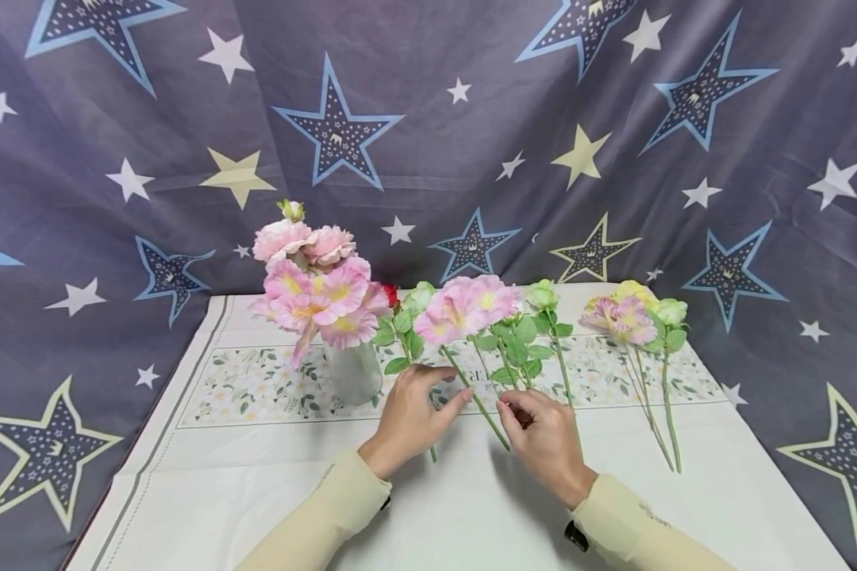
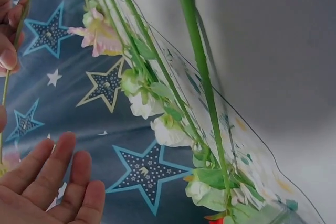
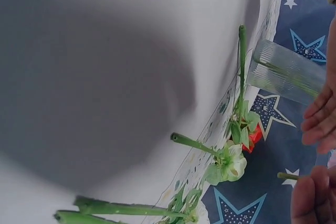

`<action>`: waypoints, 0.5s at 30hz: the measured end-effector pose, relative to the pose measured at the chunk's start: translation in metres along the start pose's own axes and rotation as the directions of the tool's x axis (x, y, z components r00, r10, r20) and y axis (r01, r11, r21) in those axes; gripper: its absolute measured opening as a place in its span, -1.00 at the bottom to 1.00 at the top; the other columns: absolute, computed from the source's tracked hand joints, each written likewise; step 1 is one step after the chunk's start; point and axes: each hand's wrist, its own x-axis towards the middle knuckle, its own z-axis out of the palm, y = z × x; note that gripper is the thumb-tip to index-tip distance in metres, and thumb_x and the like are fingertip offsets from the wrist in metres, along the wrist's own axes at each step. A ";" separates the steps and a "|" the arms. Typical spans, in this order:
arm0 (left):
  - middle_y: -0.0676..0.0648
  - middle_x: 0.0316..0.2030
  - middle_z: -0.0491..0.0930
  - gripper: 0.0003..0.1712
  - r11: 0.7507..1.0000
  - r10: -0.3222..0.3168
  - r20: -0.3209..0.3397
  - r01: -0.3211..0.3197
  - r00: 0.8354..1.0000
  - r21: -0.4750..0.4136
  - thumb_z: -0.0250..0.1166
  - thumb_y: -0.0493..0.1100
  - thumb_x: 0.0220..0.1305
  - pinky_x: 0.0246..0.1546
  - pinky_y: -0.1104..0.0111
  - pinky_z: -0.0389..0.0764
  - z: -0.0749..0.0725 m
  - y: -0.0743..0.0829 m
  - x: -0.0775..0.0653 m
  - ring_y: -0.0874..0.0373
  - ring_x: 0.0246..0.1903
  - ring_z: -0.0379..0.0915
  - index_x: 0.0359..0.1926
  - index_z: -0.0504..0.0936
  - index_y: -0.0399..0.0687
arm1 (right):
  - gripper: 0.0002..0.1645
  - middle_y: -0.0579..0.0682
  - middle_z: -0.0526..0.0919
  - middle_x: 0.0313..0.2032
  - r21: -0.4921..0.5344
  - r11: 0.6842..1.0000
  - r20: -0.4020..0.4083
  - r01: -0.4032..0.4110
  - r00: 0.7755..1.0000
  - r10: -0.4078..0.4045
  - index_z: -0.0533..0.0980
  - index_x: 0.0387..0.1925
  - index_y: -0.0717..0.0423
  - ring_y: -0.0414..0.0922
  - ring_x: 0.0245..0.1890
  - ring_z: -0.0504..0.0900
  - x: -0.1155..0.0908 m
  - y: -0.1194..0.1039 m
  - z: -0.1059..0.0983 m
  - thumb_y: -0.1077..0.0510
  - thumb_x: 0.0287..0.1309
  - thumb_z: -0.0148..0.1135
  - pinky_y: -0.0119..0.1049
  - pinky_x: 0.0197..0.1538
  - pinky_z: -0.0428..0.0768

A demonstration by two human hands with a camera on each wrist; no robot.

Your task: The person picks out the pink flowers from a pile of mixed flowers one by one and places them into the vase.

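**Pink-yellow faux flower in R hand, glass vase to its L**

R hand (image 1: 543, 444) pinches the stem of a pink-yellow faux flower (image 1: 460, 309), thumb & fingers together on it near its cut end; bloom points up & away, held above the tbl. L hand (image 1: 409, 412) is just beside the same stem, fingers apart from thumb & loosely extended; can't tell if its thumb touches the stem.

Ribbed clear glass vase (image 1: 355, 377) stands upright L of both hands, w/ pale pink ruffled blooms (image 1: 331, 245), big pink-yellow blooms (image 1: 317, 300) & a bud (image 1: 292, 210) on top.

Lying on the tbl behind the hands: red bloom (image 1: 390, 295), pale green rose (image 1: 420, 296), another green rose (image 1: 541, 295) farther R, leafy stems btwn. Far R, well apart: pink-yellow bloom (image 1: 630, 319), yellow bloom (image 1: 636, 292), pale green rosebud (image 1: 670, 311), stems toward the person.

White tablecloth (image 1: 707, 492) w/ floral-print band (image 1: 257, 388); star-print curtain (image 1: 428, 143) behind.
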 end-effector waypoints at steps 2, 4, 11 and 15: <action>-0.05 -0.21 0.76 -0.68 0.999 -0.003 -0.007 0.003 1.000 -0.044 0.44 0.02 0.30 -0.04 0.13 0.63 0.001 0.001 0.002 0.04 -0.14 0.65 -0.08 0.77 -0.09 | -0.83 -0.02 0.69 -0.52 0.000 1.000 0.001 0.003 1.000 -0.003 0.72 -0.38 0.24 -0.32 -0.60 0.57 0.000 -0.001 0.000 0.47 -0.03 0.50 -0.59 -0.53 0.53; -0.05 -0.23 0.76 -0.73 0.997 -0.003 -0.008 0.002 1.000 -0.083 0.44 -0.01 0.32 -0.07 0.15 0.63 0.002 0.002 0.004 0.07 -0.16 0.64 -0.09 0.78 -0.07 | -0.83 -0.02 0.69 -0.52 0.009 1.000 0.004 0.004 1.000 -0.004 0.72 -0.38 0.24 -0.32 -0.60 0.58 0.000 -0.002 0.000 0.48 -0.03 0.50 -0.60 -0.53 0.53; 0.04 -0.27 0.76 -0.79 0.992 0.005 -0.028 -0.009 1.000 -0.126 0.44 -0.06 0.33 -0.11 0.20 0.64 0.005 0.006 0.010 0.13 -0.19 0.65 -0.12 0.79 -0.05 | -0.81 -0.03 0.69 -0.52 0.059 0.998 0.001 0.012 1.000 -0.012 0.72 -0.39 0.26 -0.30 -0.60 0.58 0.000 -0.005 0.002 0.51 -0.06 0.49 -0.60 -0.52 0.54; 0.06 -0.29 0.77 -0.80 0.990 -0.007 -0.046 0.000 0.999 -0.142 0.43 -0.06 0.34 -0.16 0.18 0.64 0.006 0.009 0.012 0.13 -0.20 0.65 -0.13 0.80 -0.07 | -0.79 -0.04 0.70 -0.51 0.057 0.998 -0.003 0.018 1.000 -0.018 0.72 -0.39 0.25 -0.29 -0.60 0.59 -0.001 -0.007 0.002 0.52 -0.09 0.50 -0.60 -0.52 0.54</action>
